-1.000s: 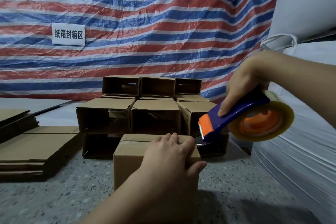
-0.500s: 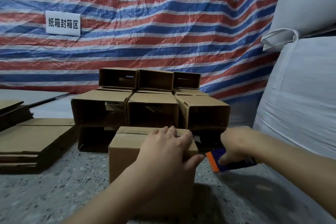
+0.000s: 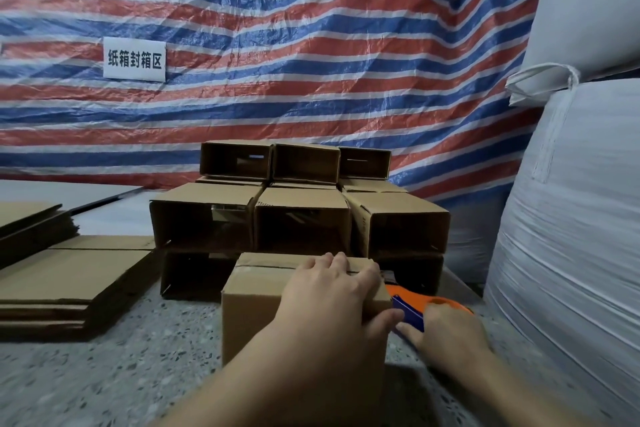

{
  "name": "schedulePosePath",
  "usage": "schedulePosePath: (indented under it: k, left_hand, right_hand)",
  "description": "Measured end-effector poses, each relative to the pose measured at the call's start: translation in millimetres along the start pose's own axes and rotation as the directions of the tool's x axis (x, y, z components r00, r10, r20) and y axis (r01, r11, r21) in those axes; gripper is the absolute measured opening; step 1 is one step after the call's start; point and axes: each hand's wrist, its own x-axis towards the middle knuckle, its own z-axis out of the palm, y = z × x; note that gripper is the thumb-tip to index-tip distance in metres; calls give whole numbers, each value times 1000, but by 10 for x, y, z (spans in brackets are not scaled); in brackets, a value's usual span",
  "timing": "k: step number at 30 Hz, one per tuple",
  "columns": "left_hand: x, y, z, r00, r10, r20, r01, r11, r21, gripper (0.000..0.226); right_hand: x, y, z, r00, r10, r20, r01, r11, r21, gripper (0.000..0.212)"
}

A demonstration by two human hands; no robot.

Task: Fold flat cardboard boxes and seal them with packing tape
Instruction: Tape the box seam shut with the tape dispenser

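A small folded cardboard box (image 3: 256, 315) stands on the speckled floor in front of me, a seam running across its top. My left hand (image 3: 332, 295) lies flat on that top, pressing down, with the thumb hanging over the right edge. Just right of the box, low on the floor, is the blue and orange tape dispenser (image 3: 408, 305). My right hand (image 3: 446, 329) covers its handle and grips it; the tape roll is hidden under the hand.
Behind the box, several open folded boxes (image 3: 301, 222) are stacked in rows. Flat cardboard blanks (image 3: 69, 274) are piled at the left. Large white sacks (image 3: 571, 218) fill the right side. A striped tarp (image 3: 311, 45) with a white sign (image 3: 134, 59) hangs behind.
My right hand has brought the tape dispenser down from above the box's right corner to the floor beside it. The left hand has stayed on the box top.
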Motion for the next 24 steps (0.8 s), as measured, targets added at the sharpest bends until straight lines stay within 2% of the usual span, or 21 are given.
schedulePosePath:
  k: [2,3,5,6,7,8,9,10,11,13,15,19,24]
  left_hand:
    - [-9,-6,5,1000,8,-10,-8,1000,-7,73]
    - [-14,-14,5,1000,12,-20,-12,1000,-6,72]
    - [-10,-19,3,1000,13,-23,-13,1000,0,72]
    - [-7,-16,3,1000,9,-20,-9,1000,2,73]
    - [-3,-11,6,1000,6,-17,-5,1000,6,73]
    - [0,-4,11,1000,4,-15,-4,1000,14,73]
    - [0,-2,15,1000,5,-18,-5,1000,23,73]
    - [-2,-3,20,1000,9,-23,-8,999,32,73]
    - [-1,-7,22,999,13,-30,-12,999,40,73]
    - [1,-15,23,999,18,-39,-16,998,56,74]
    - [3,-15,24,999,18,-47,-15,998,61,75]
    - [-21,-20,40,998,20,-66,-17,999,47,77]
    - [-32,-33,56,994,44,-99,-41,999,35,82]
  right_hand:
    - [-26,-43,-159,998,29,58,-26,998,-52,75]
    - [-38,-83,-282,998,43,38,-41,998,-46,82]
    - [-80,-162,-544,992,69,-103,-54,988,142,88]
    - [-115,-205,-677,984,94,-150,-38,939,341,86]
    - [-149,-254,-799,985,130,-115,-40,815,578,81]
    - [-177,-295,-898,990,144,0,-92,633,769,77]
    - [-210,-343,-981,982,123,141,-182,455,872,73]
    - [-265,-389,-1048,966,80,247,-260,337,905,69]
    - [-324,-429,-1094,952,37,303,-301,276,913,65]
    - [-405,-487,-1119,950,-17,311,-301,206,931,54]
    - [-442,-525,-1115,964,-36,262,-253,158,954,41]
    - [-490,-579,-1032,974,-21,227,-221,148,964,35]
    - [-579,-727,-904,922,-4,386,-384,-125,915,36]
